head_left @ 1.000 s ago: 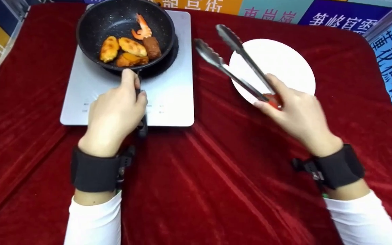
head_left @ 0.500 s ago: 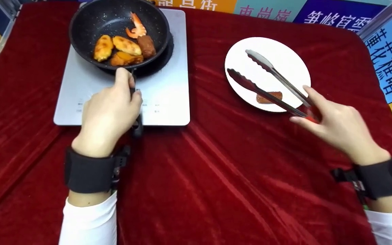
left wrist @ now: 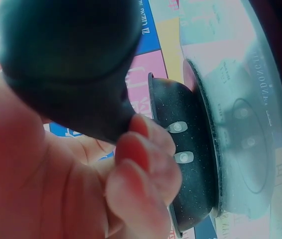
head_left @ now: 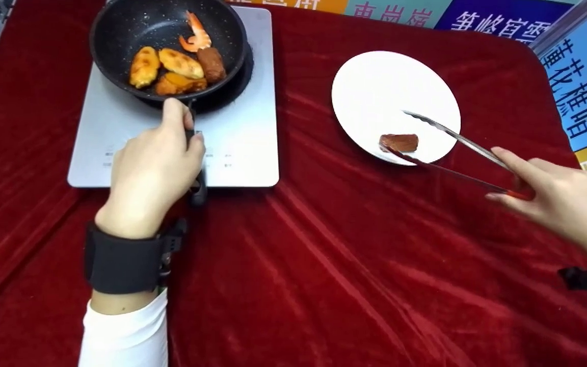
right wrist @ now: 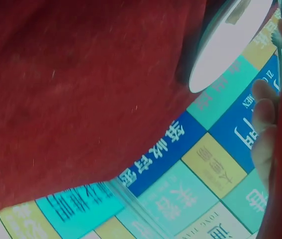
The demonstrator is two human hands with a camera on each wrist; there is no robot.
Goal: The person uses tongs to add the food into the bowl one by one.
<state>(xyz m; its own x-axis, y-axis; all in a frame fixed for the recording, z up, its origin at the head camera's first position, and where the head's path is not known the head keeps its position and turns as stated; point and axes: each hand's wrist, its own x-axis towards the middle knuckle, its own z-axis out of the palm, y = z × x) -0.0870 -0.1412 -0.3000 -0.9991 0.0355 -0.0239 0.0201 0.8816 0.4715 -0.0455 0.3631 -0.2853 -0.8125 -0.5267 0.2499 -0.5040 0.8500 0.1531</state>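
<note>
My left hand grips the black handle of a frying pan, fingers curled around it in the left wrist view. In the pan lie a shrimp, two browned yellow pieces like chicken wings, an orange-brown piece and a brown block. On the right, my right hand holds metal tongs with red grips, their arms spread apart. The tong tips reach over a white plate. One tip overlaps a brown sausage-like piece there; contact cannot be told.
Beneath the pan is a silver induction cooker on a dark red cloth. Printed panels with large characters border the table at the back and right. A metal post stands at the back right corner.
My right hand has drawn the tongs right and toward me, off from between pan and plate; the brown piece on the plate has come into view. My left hand keeps its grip as the view shifts slightly.
</note>
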